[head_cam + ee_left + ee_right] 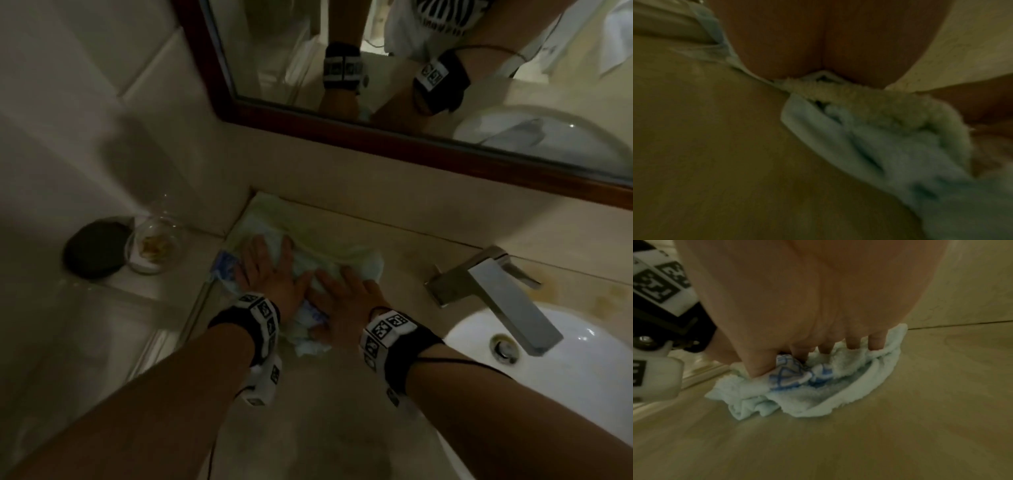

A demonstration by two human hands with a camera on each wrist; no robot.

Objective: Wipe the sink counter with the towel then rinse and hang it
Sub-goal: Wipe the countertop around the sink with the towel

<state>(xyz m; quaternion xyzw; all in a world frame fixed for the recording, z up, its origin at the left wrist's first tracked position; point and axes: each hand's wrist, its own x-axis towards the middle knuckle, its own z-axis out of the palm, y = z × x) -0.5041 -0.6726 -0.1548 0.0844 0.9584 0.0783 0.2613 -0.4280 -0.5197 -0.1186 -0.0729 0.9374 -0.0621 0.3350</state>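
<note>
A pale blue and green towel (pixel 308 253) lies bunched on the beige sink counter (pixel 308 411), in the back left corner by the wall. My left hand (pixel 270 270) lies flat on its left part with fingers spread. Beside it, my right hand (pixel 346 298) presses flat on the towel's right part, thumbs close together. In the right wrist view the fingers (pixel 852 342) push straight down into the towel (pixel 828 386), whose blue checked patch shows under the thumb. The left wrist view shows my palm (pixel 824 40) on the fluffy towel (pixel 869 129).
A chrome faucet (pixel 496 291) stands right of the towel over the white basin (pixel 565 359). A dark stone-like object (pixel 94 250) and a clear glass dish (pixel 152 248) sit on a lower ledge at the left. A wood-framed mirror (pixel 394 133) hangs above the counter.
</note>
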